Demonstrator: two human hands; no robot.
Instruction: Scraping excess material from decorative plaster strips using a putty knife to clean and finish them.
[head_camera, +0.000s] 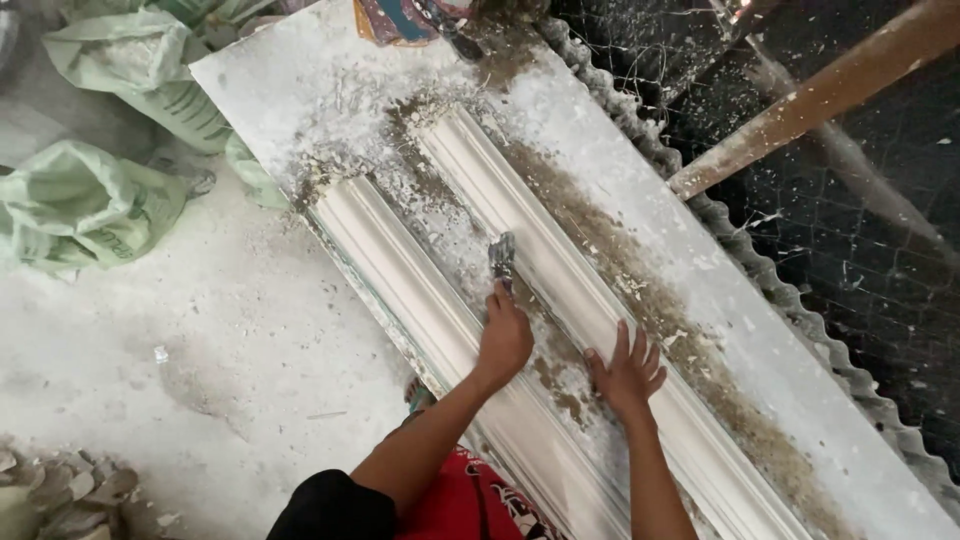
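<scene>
At the far left lie crumpled pale green woven sacks (85, 205) on a dusty white floor (200, 350), with a heap of broken plaster shards (60, 490) near the bottom left corner of the view. Beside them a long white casting slab (800, 400) runs diagonally from upper left to lower right, strewn with white crumbs and brown fibre dust. Along its left edge lies one long white ribbed plaster cornice moulding (400, 270); a second white plaster moulding (560, 280) lies parallel nearer the slab's middle.

The left hand (503, 340) is closed around the handle of a small plaster-caked metal scraper (502, 258), whose blade sits in the strip of slab between the two mouldings, against the second one's side. The right hand (628, 372) has its fingers spread wide, pressed flat on the second moulding just beside the scraper hand.

As a judgement: if the blade tilts or digs in, it could nick the moulding's crisp edge, and heavy pressing could crack the thin plaster. Loose debris could let the bracing palm skid.

Right of the slab run a corrugated sheet edge (760, 270), dark wire mesh (860, 220) and a rusty brown pole (820, 100).
</scene>
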